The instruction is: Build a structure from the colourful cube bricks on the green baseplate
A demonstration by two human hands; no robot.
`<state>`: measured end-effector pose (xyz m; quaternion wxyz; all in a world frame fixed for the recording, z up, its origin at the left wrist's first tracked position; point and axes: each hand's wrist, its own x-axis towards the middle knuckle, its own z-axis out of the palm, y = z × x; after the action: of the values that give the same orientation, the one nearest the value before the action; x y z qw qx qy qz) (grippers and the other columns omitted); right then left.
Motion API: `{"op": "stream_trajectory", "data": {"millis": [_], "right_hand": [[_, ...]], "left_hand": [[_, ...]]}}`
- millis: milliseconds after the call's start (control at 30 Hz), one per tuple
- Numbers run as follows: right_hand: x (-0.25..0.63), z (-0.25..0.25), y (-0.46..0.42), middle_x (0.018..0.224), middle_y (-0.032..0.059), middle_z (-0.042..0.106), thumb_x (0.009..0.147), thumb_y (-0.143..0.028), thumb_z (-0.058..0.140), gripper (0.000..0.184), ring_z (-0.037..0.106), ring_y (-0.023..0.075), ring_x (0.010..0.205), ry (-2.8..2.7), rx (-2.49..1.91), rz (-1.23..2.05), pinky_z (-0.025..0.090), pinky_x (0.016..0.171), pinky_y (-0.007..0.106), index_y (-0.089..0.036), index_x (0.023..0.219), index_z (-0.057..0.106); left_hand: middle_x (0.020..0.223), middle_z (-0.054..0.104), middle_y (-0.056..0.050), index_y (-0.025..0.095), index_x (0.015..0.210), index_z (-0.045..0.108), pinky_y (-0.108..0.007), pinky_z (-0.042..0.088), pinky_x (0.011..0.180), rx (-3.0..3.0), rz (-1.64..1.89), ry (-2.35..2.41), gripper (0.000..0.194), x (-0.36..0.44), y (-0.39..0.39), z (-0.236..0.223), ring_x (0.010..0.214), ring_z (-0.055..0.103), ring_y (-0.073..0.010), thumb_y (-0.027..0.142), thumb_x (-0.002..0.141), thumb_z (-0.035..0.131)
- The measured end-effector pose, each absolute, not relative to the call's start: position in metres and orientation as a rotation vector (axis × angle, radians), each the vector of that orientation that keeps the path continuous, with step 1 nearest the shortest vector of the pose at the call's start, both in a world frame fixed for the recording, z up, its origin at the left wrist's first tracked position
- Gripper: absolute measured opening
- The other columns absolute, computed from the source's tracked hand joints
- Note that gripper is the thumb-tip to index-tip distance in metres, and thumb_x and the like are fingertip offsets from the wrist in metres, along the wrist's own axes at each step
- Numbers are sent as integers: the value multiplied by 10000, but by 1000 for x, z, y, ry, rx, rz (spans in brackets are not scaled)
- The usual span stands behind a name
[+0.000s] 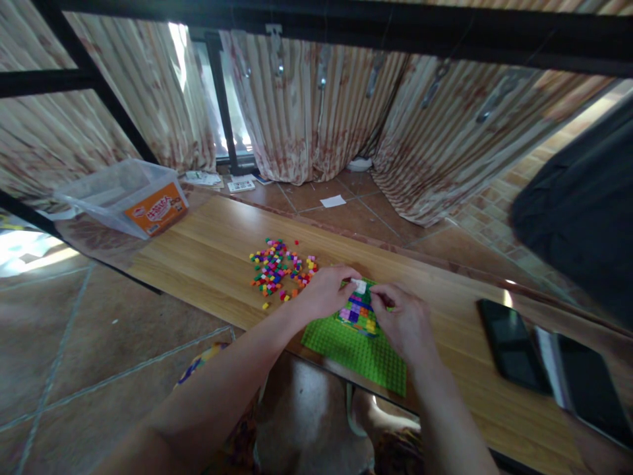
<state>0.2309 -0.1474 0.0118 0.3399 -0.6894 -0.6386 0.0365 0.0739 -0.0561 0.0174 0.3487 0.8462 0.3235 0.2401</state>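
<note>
the baseplate (363, 356) is bright green, studded in an even grid, and the brick patch (357, 311) mixes purple, pink, blue, orange and yellow below a white piece (360, 287). loose bricks (273, 269) speckle red, yellow, pink, green and orange over the tan, wood-grained bench (208, 247). the curtains (306, 112) run cream and brown in stripes with reddish blotches, and the clear tub (111, 188) bears an orange label (157, 210) with white lettering.

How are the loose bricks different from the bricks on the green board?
The loose bricks lie scattered on the wooden table; the built bricks sit together on the green board. The loose bricks point every which way, while the built bricks line up in rows. Both come in many bright colours.
</note>
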Motion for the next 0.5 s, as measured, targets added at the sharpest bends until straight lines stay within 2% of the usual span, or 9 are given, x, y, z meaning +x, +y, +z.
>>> {"op": "stream_trajectory", "data": {"millis": [267, 500], "right_hand": [[234, 13, -147, 788, 39, 692, 850, -253, 510, 201, 638, 178, 688, -1733, -1830, 0, 469, 668, 297, -215, 809, 704], [233, 14, -143, 823, 44, 713, 856, -310, 544, 198, 648, 181, 718, -1605, -1822, 95, 481, 697, 303, -220, 822, 717]], "left_hand": [[1019, 723, -61, 156, 1017, 691, -293, 497, 886, 2208, 612, 836, 238, 74, -56, 18, 944, 646, -175, 179, 891, 491], [1021, 723, -72, 146, 1012, 693, -306, 498, 893, 2209, 623, 841, 233, 76, -56, 16, 936, 646, -184, 182, 881, 504]]}}
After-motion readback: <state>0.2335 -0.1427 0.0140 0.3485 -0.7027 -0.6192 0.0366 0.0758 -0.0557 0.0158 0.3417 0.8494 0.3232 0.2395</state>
